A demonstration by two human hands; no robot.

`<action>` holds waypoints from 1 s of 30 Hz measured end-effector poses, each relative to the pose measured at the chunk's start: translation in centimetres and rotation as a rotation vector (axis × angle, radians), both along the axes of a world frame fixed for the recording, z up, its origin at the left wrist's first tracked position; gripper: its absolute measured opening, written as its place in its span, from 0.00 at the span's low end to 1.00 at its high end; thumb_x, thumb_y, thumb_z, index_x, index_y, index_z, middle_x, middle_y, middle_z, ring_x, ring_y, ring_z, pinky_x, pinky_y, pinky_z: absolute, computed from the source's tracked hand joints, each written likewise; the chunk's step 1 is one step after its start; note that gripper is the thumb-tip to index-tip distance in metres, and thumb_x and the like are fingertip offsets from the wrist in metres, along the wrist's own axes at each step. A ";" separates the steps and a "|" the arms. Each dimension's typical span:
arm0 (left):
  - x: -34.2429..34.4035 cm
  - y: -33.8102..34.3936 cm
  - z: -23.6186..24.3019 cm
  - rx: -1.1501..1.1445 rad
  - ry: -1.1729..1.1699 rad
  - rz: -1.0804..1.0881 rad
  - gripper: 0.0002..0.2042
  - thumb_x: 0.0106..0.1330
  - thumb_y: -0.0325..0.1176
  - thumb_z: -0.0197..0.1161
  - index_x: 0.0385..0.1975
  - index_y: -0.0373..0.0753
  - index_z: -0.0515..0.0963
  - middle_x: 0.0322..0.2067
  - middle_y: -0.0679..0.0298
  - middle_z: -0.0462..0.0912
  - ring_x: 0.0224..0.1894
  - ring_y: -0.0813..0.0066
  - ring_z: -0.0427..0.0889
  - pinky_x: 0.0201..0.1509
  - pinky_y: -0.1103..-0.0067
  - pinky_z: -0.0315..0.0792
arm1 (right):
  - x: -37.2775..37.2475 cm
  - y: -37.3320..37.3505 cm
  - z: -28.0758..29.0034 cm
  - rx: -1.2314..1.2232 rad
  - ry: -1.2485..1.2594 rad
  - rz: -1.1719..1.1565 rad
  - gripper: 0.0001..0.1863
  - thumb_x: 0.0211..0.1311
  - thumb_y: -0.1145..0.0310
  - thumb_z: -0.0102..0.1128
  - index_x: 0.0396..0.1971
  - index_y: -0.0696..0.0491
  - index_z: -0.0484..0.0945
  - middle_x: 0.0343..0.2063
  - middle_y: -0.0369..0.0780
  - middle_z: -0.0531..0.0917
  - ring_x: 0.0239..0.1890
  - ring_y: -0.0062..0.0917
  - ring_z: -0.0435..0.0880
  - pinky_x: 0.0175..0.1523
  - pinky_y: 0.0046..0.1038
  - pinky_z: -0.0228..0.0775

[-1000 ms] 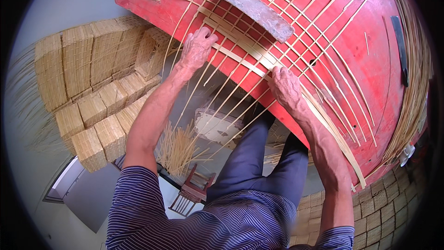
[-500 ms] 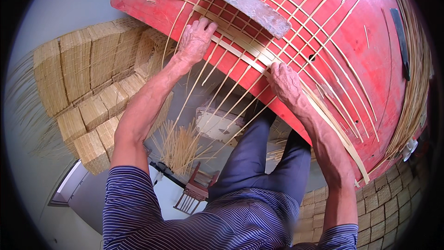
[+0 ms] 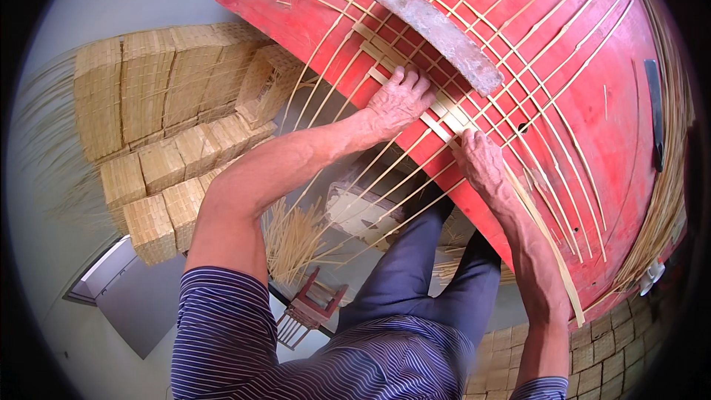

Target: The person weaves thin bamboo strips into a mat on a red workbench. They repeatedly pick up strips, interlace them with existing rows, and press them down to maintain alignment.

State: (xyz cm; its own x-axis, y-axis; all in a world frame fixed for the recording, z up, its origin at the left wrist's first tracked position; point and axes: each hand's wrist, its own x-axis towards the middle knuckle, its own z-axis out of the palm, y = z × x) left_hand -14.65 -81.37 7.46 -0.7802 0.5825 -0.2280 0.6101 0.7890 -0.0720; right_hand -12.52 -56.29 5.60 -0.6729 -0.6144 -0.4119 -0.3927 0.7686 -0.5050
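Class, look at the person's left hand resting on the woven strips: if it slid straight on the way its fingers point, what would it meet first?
The left hand points up and right across the bamboo strips on the red board. It would probably meet the long grey stone bar lying on the strips first, though depth is hard to judge.

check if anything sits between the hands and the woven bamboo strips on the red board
Nothing visible does. The left hand and right hand both rest directly on the bamboo strips laid across the red board. The grey flat weight lies on the strips farther up, beyond the fingers.
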 end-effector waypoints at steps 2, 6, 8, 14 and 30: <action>-0.2 0.3 -0.1 -0.018 -0.022 -0.010 0.22 0.52 0.37 0.68 0.49 0.41 0.76 0.50 0.49 0.75 0.55 0.53 0.73 0.61 0.59 0.63 | 0.0 0.2 0.0 0.002 0.016 -0.015 0.17 0.61 0.63 0.65 0.41 0.59 0.73 0.34 0.51 0.80 0.37 0.42 0.84 0.40 0.41 0.79; 0.1 -0.5 0.5 -0.026 -0.079 0.021 0.19 0.51 0.36 0.67 0.45 0.42 0.78 0.45 0.51 0.76 0.51 0.55 0.74 0.57 0.60 0.65 | 0.5 -0.9 -0.2 -0.011 0.014 0.000 0.13 0.63 0.65 0.61 0.39 0.58 0.72 0.33 0.49 0.79 0.36 0.42 0.84 0.39 0.41 0.78; -0.3 -0.3 0.3 0.024 -0.090 0.026 0.17 0.52 0.35 0.66 0.43 0.43 0.78 0.43 0.53 0.77 0.49 0.56 0.75 0.55 0.61 0.66 | 0.3 -0.4 -0.4 0.009 0.025 0.013 0.11 0.64 0.66 0.60 0.39 0.57 0.72 0.32 0.49 0.79 0.35 0.43 0.84 0.38 0.41 0.78; -0.6 0.6 -0.3 0.136 -0.044 0.062 0.13 0.56 0.32 0.61 0.41 0.43 0.79 0.39 0.56 0.77 0.45 0.58 0.76 0.49 0.64 0.69 | 0.8 1.3 1.2 -0.241 0.023 -0.128 0.11 0.61 0.68 0.62 0.39 0.57 0.73 0.30 0.48 0.77 0.36 0.45 0.81 0.40 0.43 0.74; 4.3 15.0 -1.1 0.438 -0.593 0.400 0.11 0.64 0.34 0.63 0.37 0.36 0.69 0.28 0.48 0.80 0.36 0.43 0.81 0.39 0.55 0.74 | 16.6 21.1 4.7 0.139 0.176 -0.545 0.25 0.54 0.74 0.66 0.54 0.60 0.72 0.46 0.50 0.78 0.49 0.46 0.76 0.51 0.43 0.70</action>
State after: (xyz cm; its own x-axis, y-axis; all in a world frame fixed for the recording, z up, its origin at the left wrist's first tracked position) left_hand -10.40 -66.37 6.34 -0.7690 0.4191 -0.4827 0.1189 0.8356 0.5362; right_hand 4.08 -35.20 10.30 -0.9421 -0.1094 -0.3169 0.0083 0.9374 -0.3482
